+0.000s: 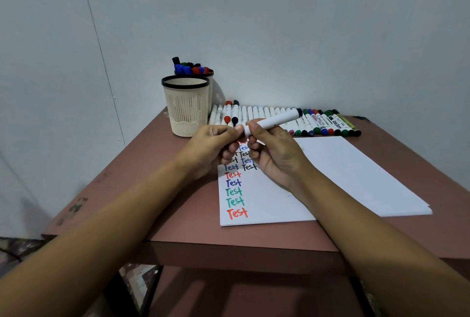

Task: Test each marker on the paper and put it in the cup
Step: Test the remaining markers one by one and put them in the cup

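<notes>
Centre frame: marker [277, 120] slants toward upper right; right hand [274, 156] fingers clench its barrel, left hand [213, 146] fingers pinch its lower-left end, cap hidden.

Bare left hand [213, 146] and bare right hand [277, 156], both forearms uncovered along their whole visible length.

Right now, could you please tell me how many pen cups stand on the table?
2. One beige mesh plastic cup with a black rim stands at the brown table's far left; the second cup, matching and full of capped markers, stands behind it, largely hidden.
</notes>
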Demonstrator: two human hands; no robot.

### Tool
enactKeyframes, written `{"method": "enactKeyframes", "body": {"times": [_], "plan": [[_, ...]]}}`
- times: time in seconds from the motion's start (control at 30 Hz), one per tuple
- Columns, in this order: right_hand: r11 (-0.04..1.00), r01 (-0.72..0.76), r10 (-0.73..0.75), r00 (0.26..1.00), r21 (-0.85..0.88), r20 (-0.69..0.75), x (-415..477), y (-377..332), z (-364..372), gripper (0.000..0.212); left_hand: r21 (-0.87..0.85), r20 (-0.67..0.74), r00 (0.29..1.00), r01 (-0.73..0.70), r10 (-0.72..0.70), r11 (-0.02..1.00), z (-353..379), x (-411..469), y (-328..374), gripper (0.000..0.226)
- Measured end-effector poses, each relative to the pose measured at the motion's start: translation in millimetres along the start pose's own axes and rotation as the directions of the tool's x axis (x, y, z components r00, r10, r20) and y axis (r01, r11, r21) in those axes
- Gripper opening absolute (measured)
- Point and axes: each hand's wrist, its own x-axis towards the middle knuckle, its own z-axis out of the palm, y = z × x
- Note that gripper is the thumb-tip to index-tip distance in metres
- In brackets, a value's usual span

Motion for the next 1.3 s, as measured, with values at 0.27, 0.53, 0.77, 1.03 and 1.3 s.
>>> {"method": "enactKeyframes", "body": {"times": [0.27, 0.53, 0.77, 1.03, 1.3], "plan": [[0.992, 0.083, -0.074, 0.993, -0.100, 0.091, 0, 0, 0, 0.012, -0.226, 0.072, 0.983, 0.181, -0.169, 0.957, -1, 0, 4, 0.029], [0.944, 0.136, -0.118, 0.990, -0.302, 0.077, 0, 5, -4, 0.008, -0.157, 0.047, 0.982, 0.187, -0.182, 0.970, -5, -1, 6, 0.019], [0.923, 0.067, -0.218, 0.902, -0.378, -0.373, 3, -11, -7, 0.020, -0.086, -0.336, 0.942, -0.016, -0.014, 0.996, -10, -1, 18, 0.008], [0.031, -0.081, -0.127, 0.988, -0.996, -0.085, 5, 12, -18, 0.044, 0.443, -0.475, 0.785, -0.177, 0.398, 0.879, -21, 24, 72, 0.003], [-0.158, -0.055, -0.085, 0.996, -0.986, -0.042, 4, 13, -16, 0.042, 0.802, -0.446, 0.646, -0.017, 0.619, 0.597, -65, 82, 128, 0.027]]}}
